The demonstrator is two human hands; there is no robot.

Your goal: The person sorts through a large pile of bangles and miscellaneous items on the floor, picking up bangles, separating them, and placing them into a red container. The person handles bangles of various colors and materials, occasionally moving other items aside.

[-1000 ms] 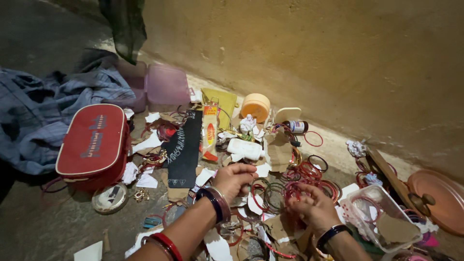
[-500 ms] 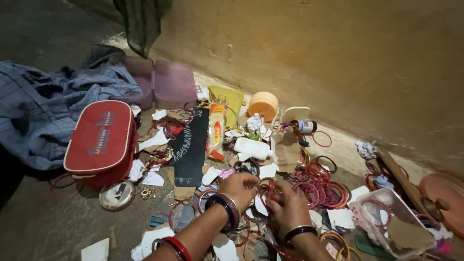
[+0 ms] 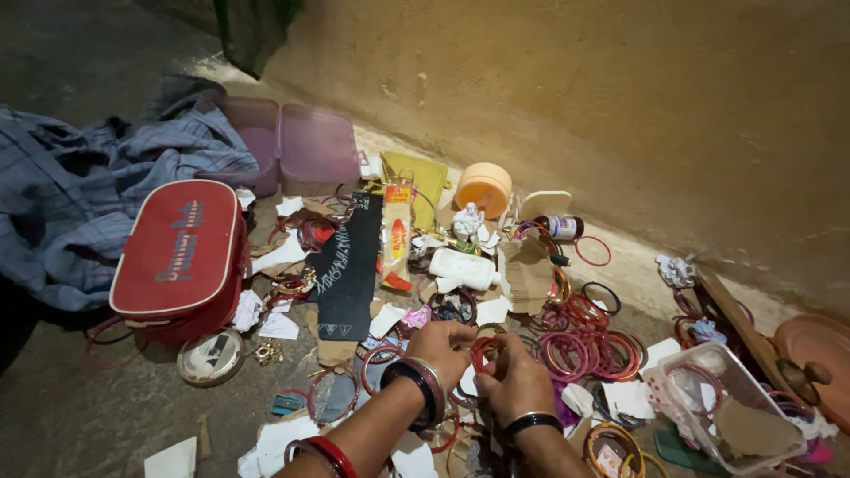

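Observation:
My left hand [image 3: 440, 347] and my right hand [image 3: 515, 382] meet low in the middle of the view, both pinching a small stack of red bangles [image 3: 481, 351] held between the fingertips. Dark and red bangles ring my left wrist, and a dark band sits on my right wrist. Just right of my hands a heap of red and pink bangles [image 3: 589, 339] lies on the floor. A few loose bangles [image 3: 381, 363] rest to the left of my left hand among torn paper scraps.
A red zip case [image 3: 173, 257] stands at the left beside crumpled blue cloth [image 3: 80, 195]. Purple plastic boxes [image 3: 297, 146], a black card sleeve [image 3: 347, 265], a white bottle [image 3: 463, 268], an orange tub [image 3: 482, 188], a clear container [image 3: 717, 409] and a copper plate [image 3: 815, 354] lie along the wall.
My right hand moved left from the bangle heap and joined my left hand; both now hold the red bangles together. The view drifted slightly.

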